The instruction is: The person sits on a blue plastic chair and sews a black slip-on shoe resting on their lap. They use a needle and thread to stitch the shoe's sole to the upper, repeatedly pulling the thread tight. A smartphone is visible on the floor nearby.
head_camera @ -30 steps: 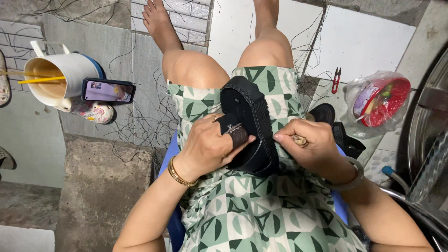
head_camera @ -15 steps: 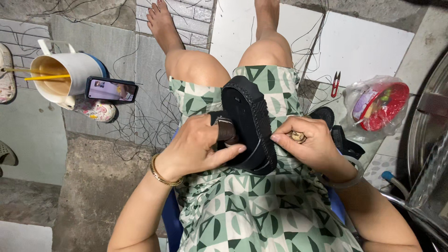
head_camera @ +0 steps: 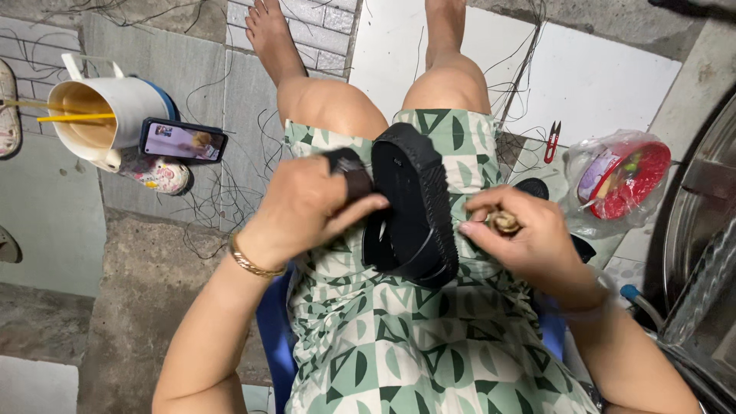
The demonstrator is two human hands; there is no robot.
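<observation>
A black sandal (head_camera: 418,207) lies sole-up on my lap, over a green patterned dress. My left hand (head_camera: 303,211) grips the sandal's black strap (head_camera: 349,172) at its left edge, thumb pressed toward the sole. My right hand (head_camera: 521,234) rests at the sandal's right side with fingers curled around a small brownish object (head_camera: 504,222); what it is cannot be made out. A thin dark thread runs along the sole between the two hands.
On the floor to the left stand a white bucket (head_camera: 103,115) with yellow sticks, a phone (head_camera: 184,140) and a small patterned shoe (head_camera: 157,172). Right of me lie red snips (head_camera: 552,140) and a bagged red container (head_camera: 621,180). Loose threads litter the tiles. Metal equipment (head_camera: 701,253) stands at the far right.
My left hand has slid up from the sandal's middle to its strap. My right hand has pulled away to the right, off the sole.
</observation>
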